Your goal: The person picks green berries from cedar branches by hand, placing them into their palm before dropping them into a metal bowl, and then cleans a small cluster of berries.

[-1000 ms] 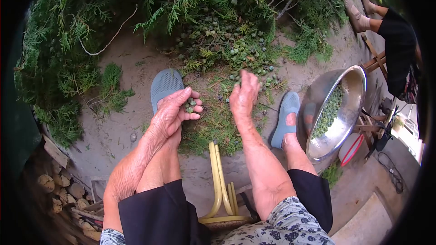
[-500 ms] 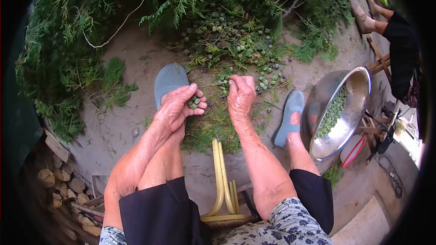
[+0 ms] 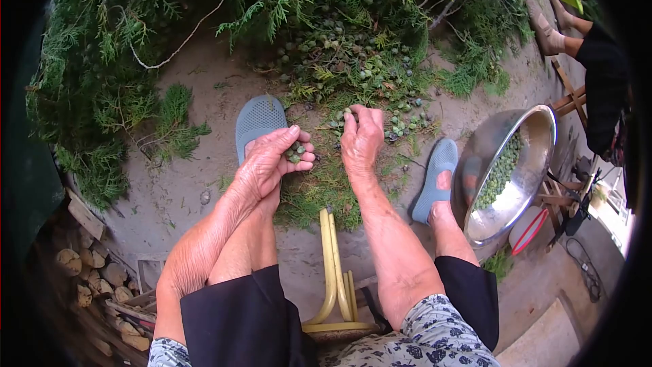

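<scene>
Round green knobbly cones [image 3: 295,152] sit as a small cluster in the upturned palm of the left hand [image 3: 275,160], whose fingers curve loosely around them, next to a blue-grey mesh slip-on shoe [image 3: 261,119] in this view. That hold is the same as a second ago. The right hand [image 3: 361,141] has changed: its fingertips, blurred then, are now steady, thumb and index finger pinching what looks like one more cone, so picking continues while the palm keeps its few. Off to the right, past the other shoe, a wide shiny steel bowl [image 3: 540,137] holds many more. Ahead of the hands lies a loose heap of cones and leafy sprigs [image 3: 367,68]; behind it spread feathery dark-green conifer branches [image 3: 122,102]. At the far right shows another person's tan-shod foot [image 3: 543,30].
</scene>
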Motion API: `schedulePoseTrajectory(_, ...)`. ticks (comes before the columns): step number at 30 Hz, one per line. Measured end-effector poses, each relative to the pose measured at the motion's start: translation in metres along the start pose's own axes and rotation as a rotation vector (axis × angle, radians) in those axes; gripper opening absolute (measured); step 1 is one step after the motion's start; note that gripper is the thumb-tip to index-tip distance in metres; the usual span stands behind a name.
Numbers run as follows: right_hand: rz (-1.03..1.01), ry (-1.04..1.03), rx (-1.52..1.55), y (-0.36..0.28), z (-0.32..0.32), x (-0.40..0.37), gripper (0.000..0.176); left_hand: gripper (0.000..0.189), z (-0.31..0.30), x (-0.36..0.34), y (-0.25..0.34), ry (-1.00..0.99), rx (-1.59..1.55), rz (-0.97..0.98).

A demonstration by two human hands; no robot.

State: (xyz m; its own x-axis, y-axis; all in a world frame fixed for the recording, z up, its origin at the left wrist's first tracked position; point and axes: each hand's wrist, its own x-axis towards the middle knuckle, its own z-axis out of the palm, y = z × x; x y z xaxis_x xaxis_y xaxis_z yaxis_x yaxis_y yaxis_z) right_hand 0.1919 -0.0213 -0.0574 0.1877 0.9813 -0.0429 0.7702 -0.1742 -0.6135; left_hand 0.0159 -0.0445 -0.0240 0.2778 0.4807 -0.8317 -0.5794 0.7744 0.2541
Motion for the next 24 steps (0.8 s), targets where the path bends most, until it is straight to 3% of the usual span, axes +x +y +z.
schedulePoseTrajectory(3, 0.062, -0.013, 0.126, -0.018, -0.020, -0.015, 0.016, 0.029, 0.003, -0.002, 0.002, 0.017, -0.007, 0.012)
schedulePoseTrajectory(5, 0.143, -0.362, 0.467, -0.043, -0.042, -0.023, 0.013, 0.031, 0.005, -0.002, 0.003, 0.005, -0.017, 0.023)
schedulePoseTrajectory(6, 0.144, -0.362, 0.465, -0.040, -0.041, -0.024, 0.013, 0.031, 0.004, -0.002, 0.002, 0.004, -0.017, 0.022)
schedulePoseTrajectory(9, 0.095, -0.114, 0.218, -0.021, -0.022, -0.017, 0.019, 0.031, 0.000, 0.000, 0.004, -0.024, -0.004, -0.022)
schedulePoseTrajectory(13, 0.203, -0.213, -0.088, -0.017, -0.007, -0.004, 0.022, 0.031, 0.002, -0.003, 0.006, 0.009, 0.021, -0.045)
schedulePoseTrajectory(17, 0.185, -0.215, -0.111, -0.016, -0.001, -0.006, 0.019, 0.031, 0.000, -0.002, 0.005, 0.003, 0.024, -0.031)
schedulePoseTrajectory(20, 0.327, -0.220, 0.144, -0.023, -0.016, -0.015, 0.022, 0.032, 0.003, -0.002, 0.005, 0.014, 0.016, -0.035)
schedulePoseTrajectory(22, 0.222, -0.535, 0.556, -0.030, -0.032, -0.022, 0.027, 0.032, 0.003, -0.003, 0.006, 0.013, -0.006, -0.023)
schedulePoseTrajectory(24, 0.255, -0.506, 0.491, -0.037, -0.039, -0.016, 0.032, 0.033, 0.002, -0.004, 0.005, 0.011, -0.026, -0.012)
